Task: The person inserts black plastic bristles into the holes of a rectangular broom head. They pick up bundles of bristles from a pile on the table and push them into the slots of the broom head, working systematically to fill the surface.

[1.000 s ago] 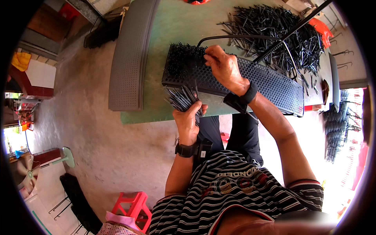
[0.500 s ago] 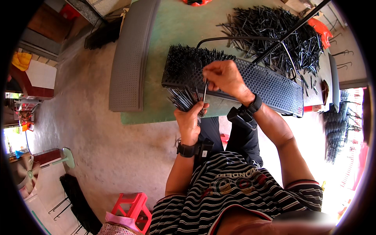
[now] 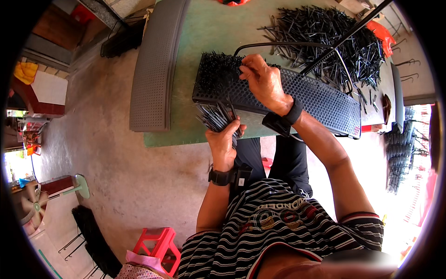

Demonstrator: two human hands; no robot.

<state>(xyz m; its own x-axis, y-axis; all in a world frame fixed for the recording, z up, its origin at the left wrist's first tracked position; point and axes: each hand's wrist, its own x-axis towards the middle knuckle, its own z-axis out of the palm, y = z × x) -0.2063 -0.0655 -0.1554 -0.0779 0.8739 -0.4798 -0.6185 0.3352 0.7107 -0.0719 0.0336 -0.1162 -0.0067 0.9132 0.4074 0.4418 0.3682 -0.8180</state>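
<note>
My left hand (image 3: 224,139) is closed around a bunch of thin black strips (image 3: 215,117), just in front of the near edge of a long black perforated panel (image 3: 316,96). Above that panel, my right hand (image 3: 264,81) has its fingertips pinched together; what is between them, if anything, is too small to make out. The panel's left part is densely filled with upright black strip ends (image 3: 216,69), while bare round holes show on its right part. My right fingers are beside the edge of the filled part.
A big heap of loose black strips (image 3: 330,44) lies on the green table (image 3: 204,28), behind the panel. Grey perforated sheets (image 3: 153,74) are stacked at the table's left. A black metal rod frame (image 3: 283,45) arches over the panel. A red stool (image 3: 158,244) stands on the floor.
My right hand has moved from the bunch in my left hand up and away, over the panel at the edge of the filled part. My left hand has barely moved.
</note>
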